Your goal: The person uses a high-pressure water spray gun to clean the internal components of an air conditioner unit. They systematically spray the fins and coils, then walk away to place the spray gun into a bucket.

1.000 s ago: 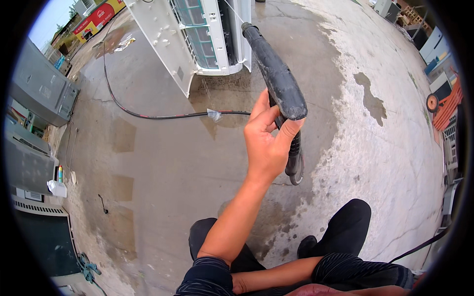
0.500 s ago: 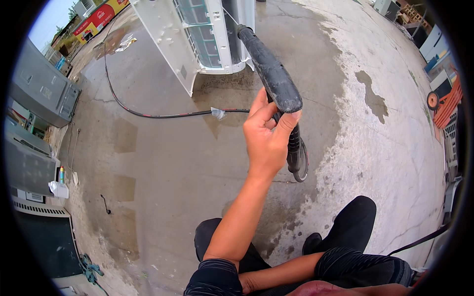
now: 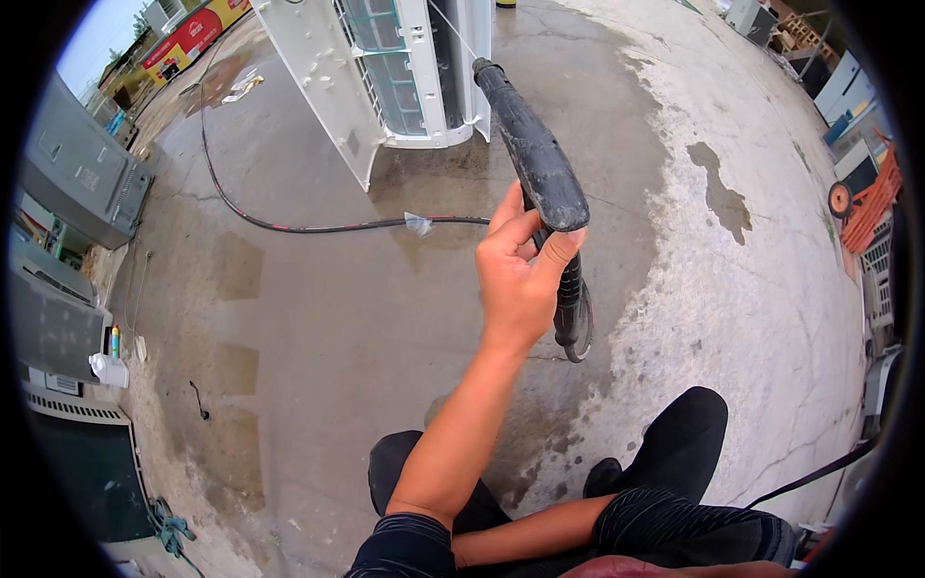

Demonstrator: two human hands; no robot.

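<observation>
Your left hand (image 3: 515,284) is clamped around the grip of the black spray gun (image 3: 535,154), held above the wet concrete floor (image 3: 318,328). Its nozzle (image 3: 483,67) points toward the white appliance (image 3: 418,58); the thin pale line (image 3: 453,29) ahead of it may be water. Your right forearm (image 3: 540,532) crosses your body, but your right hand is hidden, so I can't tell its state.

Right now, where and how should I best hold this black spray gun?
Probably by the slim grip under the thick body of the black spray gun, from the near side, as the left hand does: the nozzle end points away, toward the white appliance, and the grip hangs below.
</observation>
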